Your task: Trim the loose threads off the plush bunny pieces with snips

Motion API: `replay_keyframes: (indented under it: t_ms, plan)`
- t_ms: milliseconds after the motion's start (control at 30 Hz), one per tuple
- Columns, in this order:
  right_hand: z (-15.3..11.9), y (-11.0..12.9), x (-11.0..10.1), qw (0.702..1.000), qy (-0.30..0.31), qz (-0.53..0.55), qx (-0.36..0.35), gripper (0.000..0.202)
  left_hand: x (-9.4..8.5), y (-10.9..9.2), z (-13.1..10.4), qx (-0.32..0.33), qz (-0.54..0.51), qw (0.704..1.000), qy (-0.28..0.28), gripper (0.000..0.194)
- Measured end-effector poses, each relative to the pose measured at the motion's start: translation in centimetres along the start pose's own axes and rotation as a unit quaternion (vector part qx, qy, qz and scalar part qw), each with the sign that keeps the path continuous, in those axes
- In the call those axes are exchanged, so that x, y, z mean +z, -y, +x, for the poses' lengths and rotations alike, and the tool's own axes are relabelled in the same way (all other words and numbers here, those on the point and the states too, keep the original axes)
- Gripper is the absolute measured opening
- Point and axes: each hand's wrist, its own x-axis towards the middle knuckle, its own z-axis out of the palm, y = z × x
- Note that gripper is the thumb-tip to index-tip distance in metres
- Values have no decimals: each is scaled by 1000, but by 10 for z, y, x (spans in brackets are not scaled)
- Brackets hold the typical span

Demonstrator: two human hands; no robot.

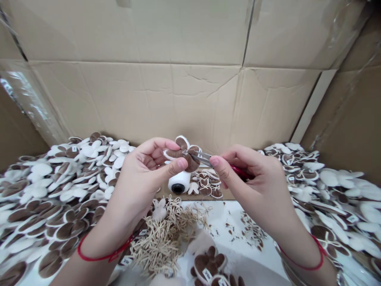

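Note:
Between the thumb and fingers of my left hand (149, 161) is a small brown plush piece (181, 143) with rounded lobes and white edges. A little white tag shows on its right lobe. My right hand (248, 171) is closed on small scissors (205, 158), whose red handle (242, 173) is partly hidden in the palm. The metal tips point left and meet the plush near its middle; whether they are cutting there I cannot tell. Below the left fingers stands a white rounded object (179, 180) with a black round end, partly covered by the plush.
Plush pieces heap up at left (59, 190) and right (321, 198). A pile of cream cord bows (163, 234) lies on the white table (235, 258), beside small brown scraps (253, 232). More tagged brown plush pieces (210, 262) lie in front. Cardboard walls (143, 95) enclose the back and sides.

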Motion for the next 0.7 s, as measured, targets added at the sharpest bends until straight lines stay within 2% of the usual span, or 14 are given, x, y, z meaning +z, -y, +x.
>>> replay_keyframes:
  t_ms: [167, 400, 533, 700]
  plan:
    - [0, -1, 1, 1000, 0, -15, -3, 31, -1, 0, -1, 11, 48, 999, -12, 21]
    - [0, -1, 4, 1000, -4, -4, -3, 31, 3, 3, -3, 0, 31, 1000, -4, 23]
    - [-1, 0, 7, 992, 35, 74, 91, 30, 6, 7, -4, 4, -14, 1000, 7, 23]
    - [4, -1, 6, 959, 87, 211, 168, 33, 7, 4, -4, -15, -45, 999, 22, 25]
